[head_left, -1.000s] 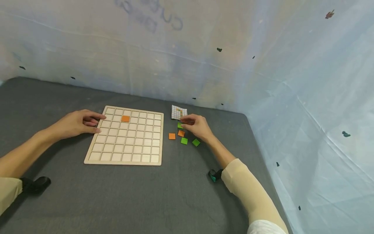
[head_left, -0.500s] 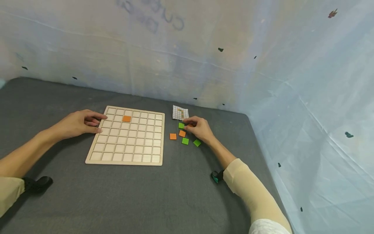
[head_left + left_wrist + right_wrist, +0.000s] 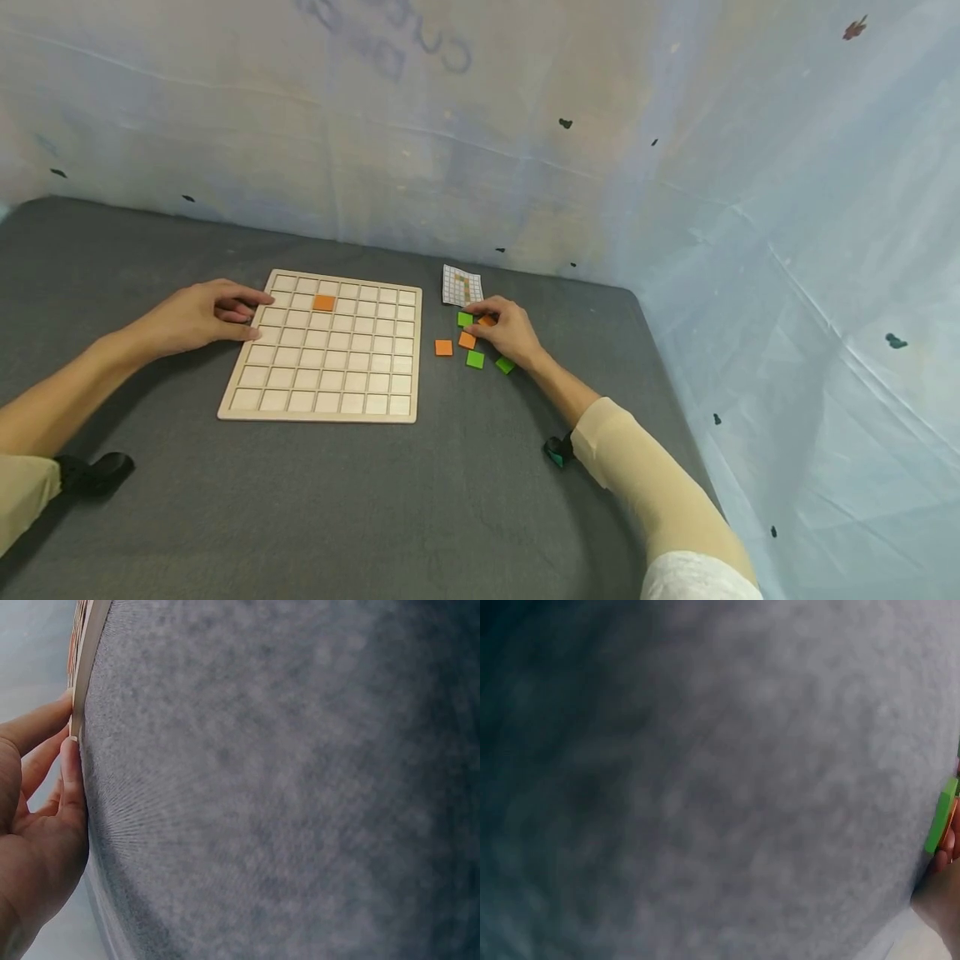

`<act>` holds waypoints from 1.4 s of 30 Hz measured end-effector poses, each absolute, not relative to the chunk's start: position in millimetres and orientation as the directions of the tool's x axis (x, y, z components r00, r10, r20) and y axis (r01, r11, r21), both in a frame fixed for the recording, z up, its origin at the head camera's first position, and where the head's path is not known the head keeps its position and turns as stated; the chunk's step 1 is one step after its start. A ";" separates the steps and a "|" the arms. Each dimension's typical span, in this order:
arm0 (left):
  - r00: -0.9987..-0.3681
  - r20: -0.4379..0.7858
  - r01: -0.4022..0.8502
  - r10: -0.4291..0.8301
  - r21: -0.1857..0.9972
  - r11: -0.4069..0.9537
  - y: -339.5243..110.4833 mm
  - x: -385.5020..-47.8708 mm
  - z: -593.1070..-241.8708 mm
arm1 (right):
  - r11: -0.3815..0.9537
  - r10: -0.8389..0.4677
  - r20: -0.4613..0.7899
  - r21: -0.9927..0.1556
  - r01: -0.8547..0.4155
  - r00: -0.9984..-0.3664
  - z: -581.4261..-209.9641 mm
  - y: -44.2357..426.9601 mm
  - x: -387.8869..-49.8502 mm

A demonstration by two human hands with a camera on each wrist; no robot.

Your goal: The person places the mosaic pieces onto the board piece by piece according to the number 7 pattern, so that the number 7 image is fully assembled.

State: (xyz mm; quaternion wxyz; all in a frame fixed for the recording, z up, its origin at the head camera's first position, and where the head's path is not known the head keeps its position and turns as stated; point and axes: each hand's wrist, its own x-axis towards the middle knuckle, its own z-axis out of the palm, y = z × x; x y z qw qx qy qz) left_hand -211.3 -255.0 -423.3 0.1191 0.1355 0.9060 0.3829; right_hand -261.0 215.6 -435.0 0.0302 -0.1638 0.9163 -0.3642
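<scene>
A grey, cloth-covered counter [image 3: 337,508] is seen nearest, with a square, pale wooden grid board [image 3: 340,341] laid flat on it. Just right of the board, flat square tiles are strewn: two bright green tiles [image 3: 475,359] nearest, then a loose orange tile [image 3: 443,347] and a second orange tile [image 3: 467,340]. The board's left edge is touched by the left hand [image 3: 210,312], thumb and fingers spread along it. The loose tiles are reached only by the right hand [image 3: 510,329], whose bent fingers are held slightly apart above them; another orange tile [image 3: 487,320] shows in the gap, but whether it is gripped cannot be told. From those fingers the board lies leftward; no long axis is offered by a square tile. A far green tile [image 3: 465,319] lies just beside the fingertips. In a far-left cell, one orange square [image 3: 323,302] is seated. Beyond, a white grid-printed card [image 3: 462,286] is backed by a pale sheet [image 3: 337,150].
</scene>
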 end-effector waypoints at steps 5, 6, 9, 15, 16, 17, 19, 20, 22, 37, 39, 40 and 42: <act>-0.935 -0.118 0.151 0.334 0.721 0.676 -254.3 -212.8 -424.8 | 0.696 -0.303 0.071 -0.664 -0.272 -0.950 -435.9 214.0 -260.1; -0.934 -0.117 0.152 0.337 0.724 0.672 -254.2 -212.6 -425.0 | 0.695 -0.300 0.071 -0.666 -0.269 -0.951 -436.0 213.8 -259.6; -0.933 -0.117 0.149 0.339 0.733 0.663 -253.9 -211.6 -425.7 | 0.695 -0.296 0.065 -0.669 -0.262 -0.953 -436.1 213.3 -258.4; -0.934 -0.119 0.148 0.337 0.730 0.667 -252.6 -212.0 -425.9 | 0.700 -0.283 0.052 -0.672 -0.243 -0.958 -432.2 213.0 -258.4; -0.934 -0.118 0.149 0.338 0.730 0.667 -252.5 -212.1 -425.8 | 0.702 -0.281 0.050 -0.670 -0.241 -0.958 -431.3 213.0 -258.3; -0.933 -0.116 0.151 0.339 0.730 0.666 -252.5 -212.2 -425.6 | 0.706 -0.280 0.048 -0.667 -0.239 -0.959 -430.4 212.9 -258.2; -0.934 -0.113 0.153 0.340 0.732 0.663 -252.6 -211.9 -425.5 | 0.709 -0.281 0.047 -0.663 -0.240 -0.959 -429.4 212.9 -258.5; -0.934 -0.111 0.154 0.340 0.733 0.662 -252.7 -211.9 -425.5 | 0.708 -0.282 0.048 -0.663 -0.242 -0.958 -428.9 212.8 -258.7; -0.934 -0.108 0.155 0.341 0.737 0.658 -253.0 -211.6 -425.6 | 0.703 -0.285 0.053 -0.667 -0.247 -0.957 -428.0 212.6 -259.4; -0.935 -0.128 0.138 0.332 0.729 0.670 -254.0 -211.1 -425.5 | 0.600 -0.236 0.162 -0.751 -0.275 -0.958 -418.4 198.7 -266.1; -0.934 -0.127 0.140 0.333 0.730 0.669 -253.8 -210.7 -425.3 | 0.582 -0.237 0.159 -0.767 -0.271 -0.958 -417.3 194.7 -266.0; -0.934 -0.124 0.143 0.336 0.730 0.668 -253.6 -210.6 -425.1 | 0.572 -0.241 0.156 -0.775 -0.270 -0.958 -416.8 192.4 -265.8; -0.932 -0.121 0.148 0.341 0.732 0.665 -253.4 -210.0 -424.6 | 0.553 -0.251 0.150 -0.789 -0.269 -0.956 -415.8 187.3 -264.8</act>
